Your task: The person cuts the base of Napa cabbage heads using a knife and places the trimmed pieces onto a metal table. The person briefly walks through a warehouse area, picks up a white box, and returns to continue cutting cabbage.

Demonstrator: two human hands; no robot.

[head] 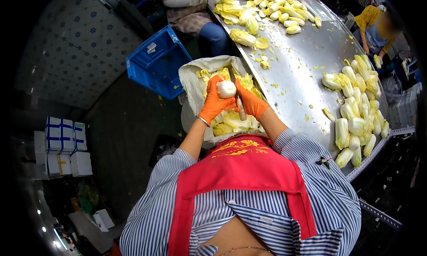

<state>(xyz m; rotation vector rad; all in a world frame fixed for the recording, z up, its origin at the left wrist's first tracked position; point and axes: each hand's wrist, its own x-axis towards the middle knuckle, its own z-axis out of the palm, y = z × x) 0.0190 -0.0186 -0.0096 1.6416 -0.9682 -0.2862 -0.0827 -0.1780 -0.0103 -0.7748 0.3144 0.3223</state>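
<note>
My left hand (pixel 215 101), in an orange glove, grips a napa cabbage (pixel 226 89) with its round white base turned up towards me. Close beside it my right hand (pixel 251 100), gloved the same way, is shut on a knife (pixel 241 111). The knife's wooden handle points down towards me, and a dark blade partly shows beyond the cabbage. Both hands are over a white woven sack (pixel 190 72) that stands open and holds loose yellow cabbage leaves (pixel 235 119). The far end of the cabbage is hidden by my glove.
On my right runs a metal table (pixel 290 76) strewn with leaf scraps. Napa cabbages (pixel 357 106) lie heaped at its right, with more (pixel 273 6) at the far end. A blue crate (pixel 156 62) stands left. Two other people (pixel 190 12) work nearby. Foam boxes (pixel 63 136) are stacked left.
</note>
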